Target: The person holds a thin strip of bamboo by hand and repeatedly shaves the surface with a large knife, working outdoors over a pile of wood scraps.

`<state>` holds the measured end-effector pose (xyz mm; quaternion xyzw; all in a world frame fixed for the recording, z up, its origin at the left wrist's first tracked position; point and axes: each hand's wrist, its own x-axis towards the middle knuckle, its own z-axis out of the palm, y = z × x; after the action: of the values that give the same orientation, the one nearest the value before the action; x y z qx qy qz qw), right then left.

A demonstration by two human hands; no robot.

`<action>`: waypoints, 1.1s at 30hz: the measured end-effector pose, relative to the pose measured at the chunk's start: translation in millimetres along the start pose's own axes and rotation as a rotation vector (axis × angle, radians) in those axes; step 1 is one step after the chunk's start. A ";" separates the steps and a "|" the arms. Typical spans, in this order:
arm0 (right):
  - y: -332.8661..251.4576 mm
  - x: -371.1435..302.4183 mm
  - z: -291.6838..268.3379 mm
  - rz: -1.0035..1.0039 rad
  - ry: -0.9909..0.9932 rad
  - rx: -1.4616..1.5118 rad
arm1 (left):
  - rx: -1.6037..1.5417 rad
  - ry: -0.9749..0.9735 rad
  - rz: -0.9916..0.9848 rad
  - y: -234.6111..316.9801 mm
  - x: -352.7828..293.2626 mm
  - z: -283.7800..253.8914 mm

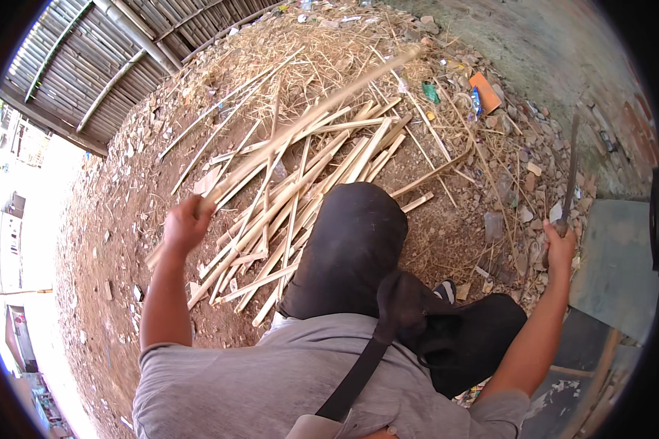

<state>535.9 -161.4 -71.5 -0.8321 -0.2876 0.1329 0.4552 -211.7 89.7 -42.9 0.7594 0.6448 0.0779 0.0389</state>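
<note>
A split bamboo strip [293, 139] is gripped near its lower end by the closed left hand [189, 221] and is held slantwise above the pile of split strips [291, 196] on the dirt ground [110, 241], its blurred tip pointing toward the straw [329, 73] near the ground's far edge. A long-bladed knife [572, 164] is grasped by its handle in the right hand [560, 245], well apart, toward the ground's right edge. The strip is best held firmly, with the left hand and knee [351, 234] kept out of the knife's path. On the blue wrapper [477, 101], no writing can be read.
</note>
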 end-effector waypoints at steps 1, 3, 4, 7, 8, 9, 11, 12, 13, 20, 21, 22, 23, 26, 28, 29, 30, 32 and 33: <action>16.7 -2.7 2.8 0.059 -0.044 0.069 | 0.002 -0.055 -0.112 -17.3 24.2 -10.2; 34.4 -13.6 10.7 0.121 -0.107 0.134 | 0.399 0.297 -0.067 -65.2 66.1 -15.0; 40.3 -20.1 12.2 0.184 -0.103 0.135 | 0.432 0.186 -0.193 -57.6 79.0 -29.8; 53.2 -24.0 9.7 0.223 -0.113 0.122 | 0.380 0.120 -0.311 -68.9 105.7 -30.6; 51.0 -23.8 11.4 0.246 -0.132 0.097 | 0.220 0.039 -0.318 -68.8 105.2 -20.3; 49.5 -23.5 11.2 0.274 -0.145 0.067 | 0.057 -0.045 -0.316 -64.1 107.5 -5.5; 49.8 -22.9 10.5 0.298 -0.134 0.068 | -0.001 -0.113 -0.249 -48.8 93.5 49.3; 51.5 -23.2 10.8 0.324 -0.124 0.074 | -0.081 -0.170 -0.188 -46.2 82.6 79.1; 53.4 -22.5 12.9 0.330 -0.132 0.073 | -0.149 -0.201 -0.174 -55.0 69.1 120.4; 38.6 -24.7 16.4 0.407 -0.094 0.133 | -0.195 -0.542 -0.294 -1.9 -23.1 239.7; 44.7 -23.6 14.1 0.426 -0.083 0.151 | -0.167 -0.558 -0.311 4.7 -29.6 245.2; 50.5 -21.8 11.5 0.433 -0.085 0.145 | -0.138 -0.574 -0.326 9.8 -33.0 249.9; 56.4 -20.0 8.7 0.444 -0.053 0.171 | -0.136 -0.582 -0.328 11.7 -33.7 257.3; 60.8 -16.6 9.7 0.476 -0.010 0.215 | -0.070 -0.609 -0.378 10.8 -37.9 286.1; 67.6 -14.1 4.9 0.495 0.018 0.232 | -0.100 -0.659 -0.347 15.1 -38.4 303.0; 70.8 -12.7 2.6 0.495 0.010 0.247 | -0.130 -0.703 -0.315 17.2 -38.8 312.4; 73.0 -10.6 1.4 0.494 0.003 0.260 | -0.122 -0.819 -0.296 20.3 -35.0 325.3; 72.1 -10.5 4.1 0.498 0.020 0.259 | -0.075 -0.844 -0.289 38.5 -38.5 325.3; 70.2 -10.8 5.4 0.497 0.039 0.261 | -0.031 -0.863 -0.280 48.5 -41.4 323.7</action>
<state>549.8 -193.7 -133.5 -0.8140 -0.0463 0.2602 0.5172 -116.4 54.3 -356.8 0.6272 0.6649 -0.2422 0.3254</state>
